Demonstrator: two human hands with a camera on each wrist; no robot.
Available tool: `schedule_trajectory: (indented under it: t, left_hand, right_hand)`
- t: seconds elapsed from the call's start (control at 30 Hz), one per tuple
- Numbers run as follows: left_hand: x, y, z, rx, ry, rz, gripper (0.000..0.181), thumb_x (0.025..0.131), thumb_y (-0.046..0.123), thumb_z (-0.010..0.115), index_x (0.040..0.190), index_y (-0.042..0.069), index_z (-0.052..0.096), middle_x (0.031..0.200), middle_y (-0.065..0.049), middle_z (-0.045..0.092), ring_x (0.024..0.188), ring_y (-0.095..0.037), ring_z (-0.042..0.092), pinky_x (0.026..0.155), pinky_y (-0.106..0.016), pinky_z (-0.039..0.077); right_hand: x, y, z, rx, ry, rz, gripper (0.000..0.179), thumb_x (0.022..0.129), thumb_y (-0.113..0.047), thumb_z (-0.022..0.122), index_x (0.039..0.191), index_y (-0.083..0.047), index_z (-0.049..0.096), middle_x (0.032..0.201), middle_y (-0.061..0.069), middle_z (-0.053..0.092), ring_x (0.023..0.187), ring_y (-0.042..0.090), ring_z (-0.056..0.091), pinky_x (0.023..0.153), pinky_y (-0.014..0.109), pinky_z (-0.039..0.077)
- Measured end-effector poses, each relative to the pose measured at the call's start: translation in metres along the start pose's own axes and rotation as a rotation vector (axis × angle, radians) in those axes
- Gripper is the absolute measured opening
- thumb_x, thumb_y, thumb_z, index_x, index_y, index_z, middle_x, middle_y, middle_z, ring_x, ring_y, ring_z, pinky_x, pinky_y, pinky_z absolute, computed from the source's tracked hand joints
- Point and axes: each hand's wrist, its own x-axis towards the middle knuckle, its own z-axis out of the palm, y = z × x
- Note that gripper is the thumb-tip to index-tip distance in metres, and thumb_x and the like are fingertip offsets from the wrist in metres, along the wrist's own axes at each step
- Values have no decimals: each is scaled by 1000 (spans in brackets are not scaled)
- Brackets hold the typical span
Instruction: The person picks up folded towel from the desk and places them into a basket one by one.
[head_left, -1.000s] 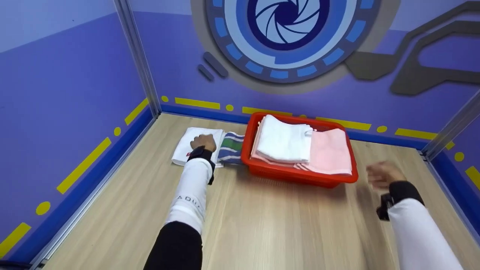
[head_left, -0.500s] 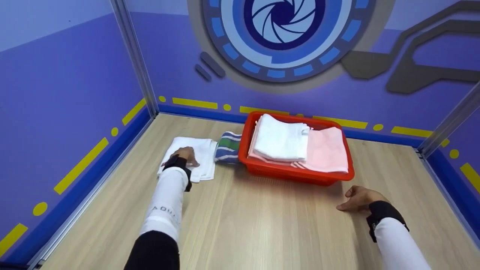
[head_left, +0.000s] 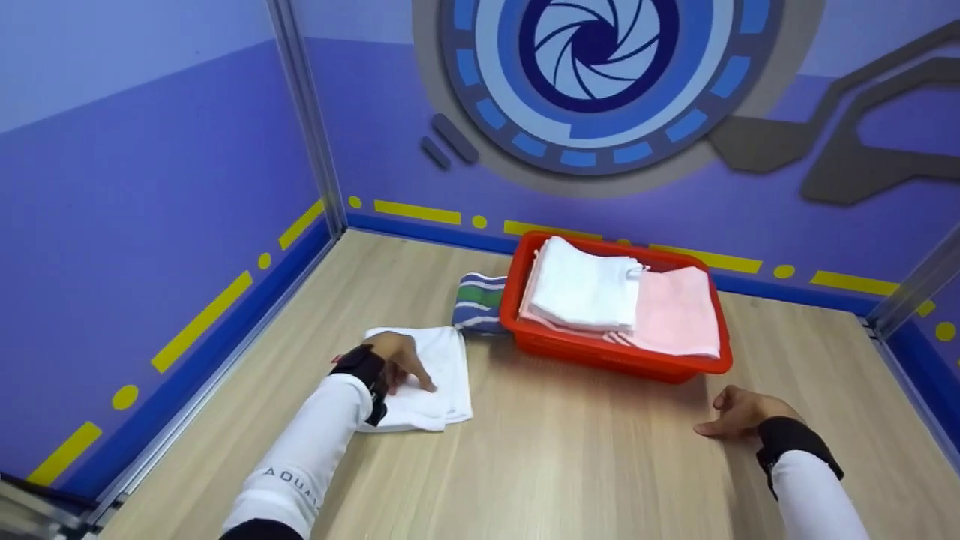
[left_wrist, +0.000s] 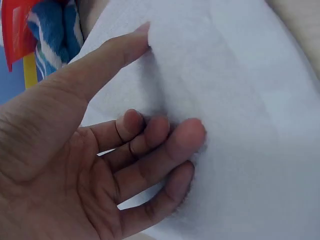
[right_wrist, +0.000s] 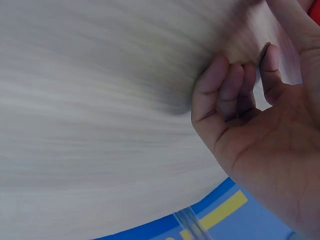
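In the head view a folded white towel (head_left: 439, 375) lies on the table at left of centre. My left hand (head_left: 394, 356) rests on it from above. The left wrist view shows that hand (left_wrist: 105, 155) with its thumb spread from the loosely bent fingers; thumb tip and fingertips touch the white cloth (left_wrist: 250, 100), with no fold pinched between them. My right hand (head_left: 746, 412) stays low over the table in front of the red basket's right end. In the right wrist view its fingers (right_wrist: 210, 95) hang loosely bent and hold nothing.
A red plastic basket (head_left: 600, 357) stands near the back wall. In it lie a folded white towel (head_left: 585, 285) and pink towels (head_left: 679, 311). Left of the basket, a blue, green and white striped towel (head_left: 478, 296) lies against its side. Patterned walls enclose the wooden table (head_left: 555, 465).
My left hand has come down onto the white towel, and the towel has slid toward me, away from the striped one. My right hand has come nearer and lower. The head view has shifted slightly.
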Motion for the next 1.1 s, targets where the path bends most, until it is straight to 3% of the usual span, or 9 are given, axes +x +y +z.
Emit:
schedule_trajectory:
  t: [0.1,0.2,0.3,0.53,0.77,0.93,1.03,1.1]
  left_hand:
    - [-3,13,10,41,17,35,55,78,53,84,72,5,58,61,-4,63,48,-8,58,48,-19,47]
    - [-5,23,18,61,-36,61,54,77,51,86,71,5,60,63,-5,64,50,-11,61,47,-20,48]
    - [-7,31,27,53,-85,89,53,75,50,88,68,5,61,62,-5,65,52,-13,63,48,-21,50]
    - [1,61,50,-25,-70,166,51,73,51,90,59,11,61,56,1,62,49,-9,62,48,-20,48]
    - [23,128,77,21,-3,327,54,71,55,90,52,15,59,49,1,59,43,-8,59,44,-19,43]
    - [35,183,98,125,108,422,58,67,62,89,48,18,57,46,2,57,40,-8,56,42,-20,42]
    - [40,211,111,205,205,497,61,69,68,85,49,21,51,44,7,52,41,-6,51,44,-19,36]
    - [39,221,119,203,244,547,57,74,65,82,52,23,51,46,8,51,44,-5,49,46,-20,32]
  right_hand:
    - [1,3,-1,10,-11,19,74,81,-58,80,113,-3,43,102,18,44,103,36,44,83,39,38]
    - [2,4,0,44,-28,27,74,81,-57,81,113,-4,42,101,17,43,102,34,44,82,38,37]
    - [2,6,0,55,-31,31,74,81,-57,81,113,-4,41,104,18,43,103,35,44,84,39,37]
    - [1,7,1,26,-11,19,79,80,-59,81,115,-1,42,111,23,44,107,39,44,89,44,40]
    - [-6,9,6,18,12,26,77,80,-59,81,114,-2,42,104,20,44,104,37,45,85,42,39]
    - [-15,0,11,-35,87,-7,68,85,-51,79,111,1,44,100,20,45,99,37,48,83,42,41]
    - [-20,-7,17,-36,140,-47,51,90,-37,78,105,5,53,92,16,52,88,31,52,76,37,45]
    - [-22,-13,23,-15,160,-82,35,93,-26,74,96,6,61,80,9,55,76,24,55,68,31,47]
